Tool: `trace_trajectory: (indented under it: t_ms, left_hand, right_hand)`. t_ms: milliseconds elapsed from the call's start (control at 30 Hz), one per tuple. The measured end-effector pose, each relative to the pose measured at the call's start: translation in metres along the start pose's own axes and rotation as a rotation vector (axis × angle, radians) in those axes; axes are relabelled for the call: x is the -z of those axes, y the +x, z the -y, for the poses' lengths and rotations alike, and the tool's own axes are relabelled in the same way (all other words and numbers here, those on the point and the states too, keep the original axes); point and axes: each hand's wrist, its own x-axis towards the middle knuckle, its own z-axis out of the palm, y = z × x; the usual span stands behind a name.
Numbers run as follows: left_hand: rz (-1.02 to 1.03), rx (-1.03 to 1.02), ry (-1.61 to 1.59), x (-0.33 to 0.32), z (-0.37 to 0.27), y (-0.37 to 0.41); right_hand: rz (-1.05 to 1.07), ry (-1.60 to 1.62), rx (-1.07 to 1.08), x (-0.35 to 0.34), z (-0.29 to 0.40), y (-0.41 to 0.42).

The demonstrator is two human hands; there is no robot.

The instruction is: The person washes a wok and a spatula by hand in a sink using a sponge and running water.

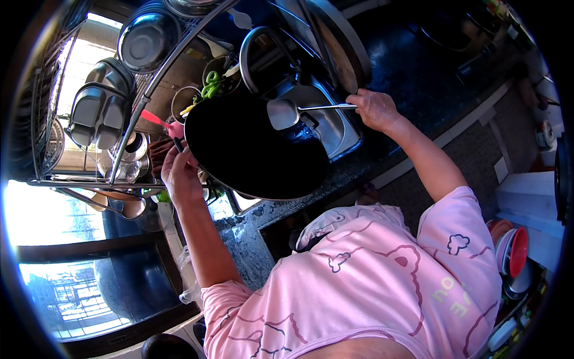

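Note:
My left hand (181, 172) grips the small dark handle of a large black wok (251, 148) at its left side. The wok is tilted, partly over the steel sink (332, 128); its interior is too dark to make out. My right hand (374, 110) is closed on the handle of a metal wok spatula (283, 114), whose blade is in front of the wok's right part. Behind the wok stands the curved metal faucet (245, 58). Left of the wok, a pink utensil (175, 130) is close to my left hand.
A metal dish rack holds stacked steel bowls (148, 45) and compartment trays (98, 112) at upper left. Ladles (133, 208) hang below it. A large round pan (341, 49) leans behind the sink. Green-handled scissors (210, 85) stand near the faucet. The dark countertop (242, 238) runs beneath.

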Motion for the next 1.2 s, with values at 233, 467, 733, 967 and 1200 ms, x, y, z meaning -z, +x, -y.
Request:
trace_trajectory:
  t_ms: [233, 467, 733, 967, 1200]
  left_hand:
    - [-0.090, 0.047, -0.100, 0.059, 0.047, 0.028]
    - [-0.091, 0.143, -0.279, 0.169, 0.144, 0.064]
    - [-0.119, 0.300, 0.198, 0.190, 0.167, 0.054]
    - [-0.335, 0.162, 0.513, 0.171, 0.168, 0.040]
    - [-0.498, -0.433, 1.168, 0.111, 0.150, 0.001]
  right_hand:
    - [0.091, 0.077, -0.035, -0.015, 0.006, 0.010]
    - [0.299, 0.173, -0.101, -0.036, 0.037, 0.028]
    - [0.366, 0.200, -0.037, -0.089, 0.065, 0.072]
    - [0.406, 0.229, 0.064, -0.146, 0.070, 0.119]
    - [0.388, 0.295, 0.120, -0.188, 0.041, 0.144]
